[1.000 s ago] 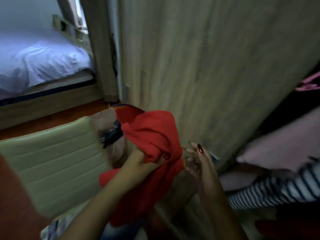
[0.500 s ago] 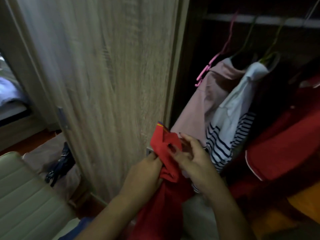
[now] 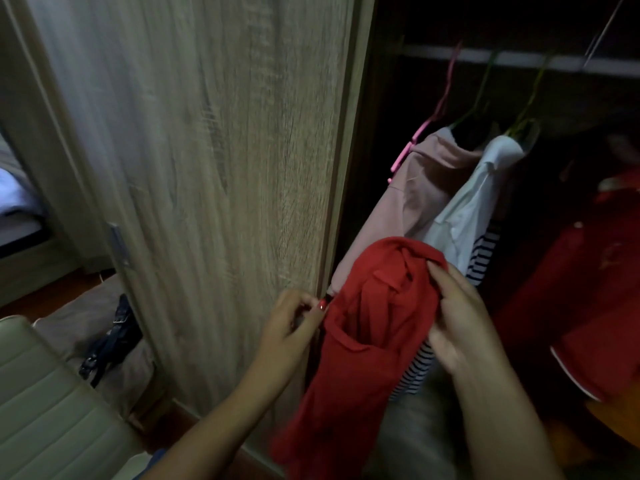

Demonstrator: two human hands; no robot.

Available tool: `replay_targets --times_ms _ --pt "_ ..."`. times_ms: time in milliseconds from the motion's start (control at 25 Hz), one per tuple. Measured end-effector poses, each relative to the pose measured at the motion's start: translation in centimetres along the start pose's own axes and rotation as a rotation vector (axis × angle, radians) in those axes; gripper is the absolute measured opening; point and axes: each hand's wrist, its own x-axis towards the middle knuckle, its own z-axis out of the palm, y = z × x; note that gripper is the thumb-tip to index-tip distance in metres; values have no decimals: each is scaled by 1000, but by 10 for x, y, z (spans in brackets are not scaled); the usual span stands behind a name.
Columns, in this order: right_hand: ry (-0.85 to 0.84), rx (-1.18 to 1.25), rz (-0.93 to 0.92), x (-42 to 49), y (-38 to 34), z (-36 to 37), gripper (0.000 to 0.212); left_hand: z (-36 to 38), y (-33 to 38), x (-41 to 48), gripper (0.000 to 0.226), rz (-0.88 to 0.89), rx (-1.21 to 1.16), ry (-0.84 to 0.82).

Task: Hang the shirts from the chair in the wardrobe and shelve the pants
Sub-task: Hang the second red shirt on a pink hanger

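Shirt [image 3: 374, 306] gripped by left hand [image 3: 294, 320] and right hand [image 3: 457, 323], seemingly near collar.

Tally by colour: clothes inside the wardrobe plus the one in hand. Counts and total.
Red: 2 (red shirt held by left hand and right hand; red garment in the dark at right)
Pink: 1 (pink top on a hanger)
White with navy stripes: 1 (white striped shirt, which looks like one piece)
Total: 4
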Motion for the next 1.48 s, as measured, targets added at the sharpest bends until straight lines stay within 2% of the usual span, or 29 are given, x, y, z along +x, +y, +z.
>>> replay_targets --times_ms 40,120,320,440,600,720,800,880,960,1080,1200,1240,1400,1480 --pt "-8 -12 -3 -1 -3 4 23 2 0 4 36 -12 -15 44" --pt "-31 -21 -17 -1 -8 10 24 10 0 11 34 -16 -18 5" --pt "-75 43 -71 2 -28 11 24 16 -30 14 16 177 288 -342" --pt "-65 52 -127 6 -36 4 26 5 -41 13 20 116 338 -477" --pt "-45 -15 -187 12 -31 -8 28 -9 -17 23 34 -59 90 -204" --pt "58 -225 -285 17 -29 -15 27 -22 19 34 40 -316 -211 -110" --pt "128 -393 -346 21 -27 -21 39 -31 43 41 45 -352 -314 -115" --pt "133 -643 -413 26 -24 -24 51 -36 63 49 47 -298 -333 -128" --pt "42 -886 -479 28 -27 -19 52 -40 82 59 45 -213 -306 -150" --pt "-83 -986 -666 47 -55 7 37 -42 103 77 54 -92 -169 -206" --pt "7 -1063 -806 86 -91 46 28 -39 120 86 63 -21 -57 -269" --pt "64 -1136 -801 103 -98 56 29 -39 123 89 65 -1 -27 -290" --pt "198 -1616 -585 166 -100 74 41 -45 127 94 65 79 107 -344" --pt "260 -1750 -514 185 -99 74 42 -51 127 98 63 155 203 -360"
